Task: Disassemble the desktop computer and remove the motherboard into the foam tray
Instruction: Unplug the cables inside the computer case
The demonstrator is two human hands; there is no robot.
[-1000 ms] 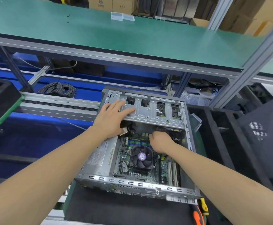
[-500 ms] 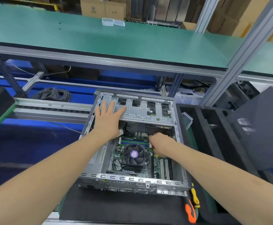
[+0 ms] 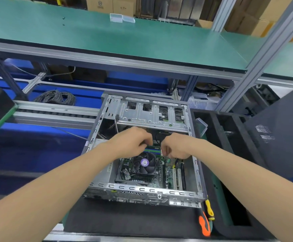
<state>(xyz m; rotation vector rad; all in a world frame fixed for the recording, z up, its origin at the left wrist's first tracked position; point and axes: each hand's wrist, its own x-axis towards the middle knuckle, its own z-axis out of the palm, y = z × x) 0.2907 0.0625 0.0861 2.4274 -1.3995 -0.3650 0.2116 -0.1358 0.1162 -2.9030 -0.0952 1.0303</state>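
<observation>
the left hand has been brought off the drive cage and is being held, fingers curled, opposite the curled right hand at the memory sticks; any grip cannot be told. the motherboard is lying flat in the case, long axis running away.

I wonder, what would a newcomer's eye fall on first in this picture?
The open computer case at centre, with the left hand and right hand curled over the green memory sticks inside; what they grip is hidden. Nearer sits the black fan with its purple sticker, and the black foam tray stands to the right.
</observation>
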